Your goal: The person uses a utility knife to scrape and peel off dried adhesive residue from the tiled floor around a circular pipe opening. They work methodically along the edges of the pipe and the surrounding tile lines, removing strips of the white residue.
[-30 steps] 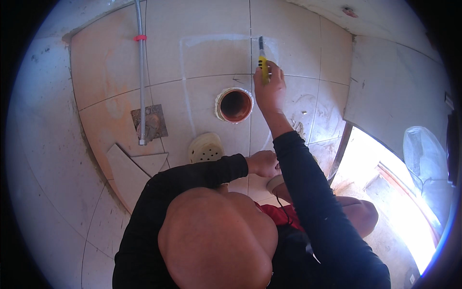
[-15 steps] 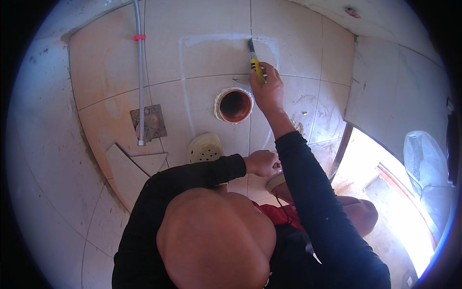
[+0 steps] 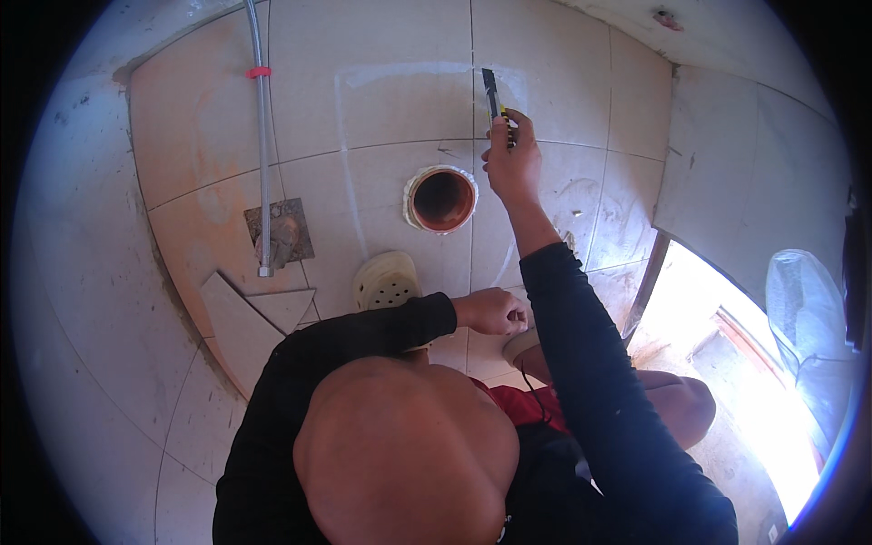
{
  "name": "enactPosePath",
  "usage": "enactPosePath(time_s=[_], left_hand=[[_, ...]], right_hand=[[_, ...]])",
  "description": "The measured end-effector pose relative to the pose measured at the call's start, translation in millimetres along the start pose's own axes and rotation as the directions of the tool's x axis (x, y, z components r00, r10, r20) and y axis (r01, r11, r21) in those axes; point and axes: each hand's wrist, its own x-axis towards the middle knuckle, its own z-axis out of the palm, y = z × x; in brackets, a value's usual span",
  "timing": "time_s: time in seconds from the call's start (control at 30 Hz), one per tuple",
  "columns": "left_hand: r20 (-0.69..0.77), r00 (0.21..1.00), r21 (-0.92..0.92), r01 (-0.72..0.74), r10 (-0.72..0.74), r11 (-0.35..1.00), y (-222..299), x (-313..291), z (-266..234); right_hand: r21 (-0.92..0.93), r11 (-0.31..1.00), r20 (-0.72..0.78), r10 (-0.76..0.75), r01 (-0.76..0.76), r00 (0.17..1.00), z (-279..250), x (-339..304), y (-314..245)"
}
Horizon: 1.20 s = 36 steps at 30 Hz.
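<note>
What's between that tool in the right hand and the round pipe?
In the head view, between the tool and the round pipe lie floor tiles, thin tile joints that cross, and the pale crusty ring around the pipe's opening.

- This is looking like an unfinished bathroom.
- A brown drain pipe (image 3: 446, 218) is opening through the middle of the tiled floor (image 3: 381, 116), ringed by a ragged white collar (image 3: 408, 206).
- A flexible metal hose (image 3: 263, 154) is crossing the floor's far edge, left of centre, and ending over a rough square cutout (image 3: 289, 232).
- Cut tile pieces (image 3: 238, 318) are lying by the left edge.
- A doorway (image 3: 718, 381) is glaring bright at the right edge.
</note>
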Motion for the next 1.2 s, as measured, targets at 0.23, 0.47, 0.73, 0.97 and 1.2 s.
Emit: enactPosePath(time_s=[0.23,0.47,0.73,0.97,1.2], left_hand=[[0.032,0.997,-0.034,0.066,-0.065,0.997,-7.5,-2.8,2.5],[0.033,0.996,-0.02,0.089,-0.088,0.996,0.9,-2.5,-5.1],[0.038,0.998,0.08,0.053,-0.056,0.995,-23.4,7.4,11.1],[-0.017,0.988,0.204,-0.147,0.153,0.968,-56.6,18.9,30.9],[0.123,0.992,0.033,0.038,-0.042,0.999,-11.2,2.8,4.3]], right_hand=[[0.012,0.999,0.086,0.036,-0.037,0.996,6.2,5.5,-1.1],[0.256,0.931,0.19,0.215,-0.26,0.958,7.3,2.5,-15.1],[0.269,0.92,0.248,0.219,-0.284,0.944,10.5,-1.4,-24.8],[-0.039,0.998,-0.07,-0.051,0.048,0.996,13.8,-7.6,-14.9],[-0.22,0.933,-0.014,-0.295,0.285,0.955,8.6,-12.3,-9.1]])
